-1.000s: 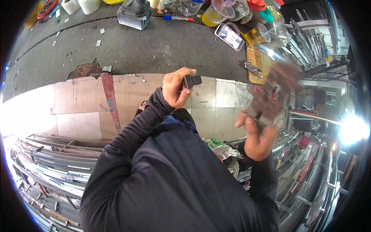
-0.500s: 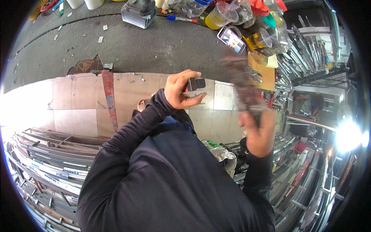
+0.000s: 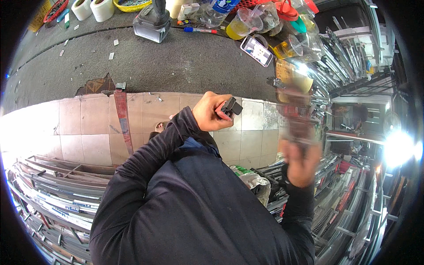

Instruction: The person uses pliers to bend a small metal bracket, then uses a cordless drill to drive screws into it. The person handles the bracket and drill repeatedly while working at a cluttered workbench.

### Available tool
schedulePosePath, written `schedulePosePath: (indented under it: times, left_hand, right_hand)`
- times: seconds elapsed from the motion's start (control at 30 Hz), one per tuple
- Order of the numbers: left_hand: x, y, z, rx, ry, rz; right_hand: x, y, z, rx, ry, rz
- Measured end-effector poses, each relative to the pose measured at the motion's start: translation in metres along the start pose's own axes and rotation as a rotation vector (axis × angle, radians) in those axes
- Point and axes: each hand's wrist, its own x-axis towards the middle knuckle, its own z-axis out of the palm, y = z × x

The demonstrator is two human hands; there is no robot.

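My left hand (image 3: 212, 111) is closed round a small black block-like piece (image 3: 232, 106) that shows a red part beside the fingers. Its far end juts out past the thumb and forefinger, and its kind is not clear. My right hand (image 3: 301, 163) grips a long, dark reddish-brown object (image 3: 297, 108), held pointing away from me. Motion blurs both this object and the fingers, so its exact kind cannot be made out. The two hands are well apart, above the floor in front of the carpeted worktop (image 3: 172, 66).
On the worktop lie a phone (image 3: 256, 51), a red-and-blue marker (image 3: 201, 30), a grey tool battery base (image 3: 151, 27), plastic jars (image 3: 289, 47) and white rolls (image 3: 102, 9). Racks of metal profiles (image 3: 53, 194) stand behind at left, with more at right (image 3: 344, 66).
My left fingers have closed further round the black piece, which now tilts and shows more red. My right hand has moved slightly nearer me and rightward with the long object, still blurred.
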Motion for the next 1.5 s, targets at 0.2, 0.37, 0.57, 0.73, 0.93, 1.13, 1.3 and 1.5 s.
schedulePosePath:
  times: [0.2,0.37,0.57,0.73,0.93,1.13,1.3,1.5]
  left_hand:
    - [-0.001,-0.004,0.004,0.024,-0.035,0.070]
    - [-0.006,-0.005,0.002,0.047,-0.043,0.050]
    - [-0.006,-0.009,0.005,0.049,-0.037,0.060]
    - [-0.007,-0.010,0.004,0.045,-0.037,0.020]
    - [-0.004,-0.007,0.003,0.064,-0.050,0.094]
    - [-0.008,-0.002,0.001,0.084,0.033,0.098]
    - [-0.014,-0.001,0.005,0.085,-0.066,-0.017]
    - [-0.013,-0.009,0.013,0.152,-0.015,0.114]
  right_hand:
    - [0.000,-0.004,0.012,-0.147,-0.116,-0.075]
    - [0.000,-0.012,0.011,0.197,0.130,-0.031]
    - [0.003,-0.011,0.019,-0.465,-0.431,-0.029]
    - [-0.011,-0.013,0.017,0.444,0.138,-0.124]
    - [-0.007,-0.016,0.019,-0.319,-0.309,-0.074]
    - [-0.003,-0.024,0.040,-0.133,-0.033,-0.149]
    - [-0.015,-0.009,0.018,0.245,0.409,-0.153]
    - [-0.024,-0.002,0.026,-0.450,-0.137,-0.101]
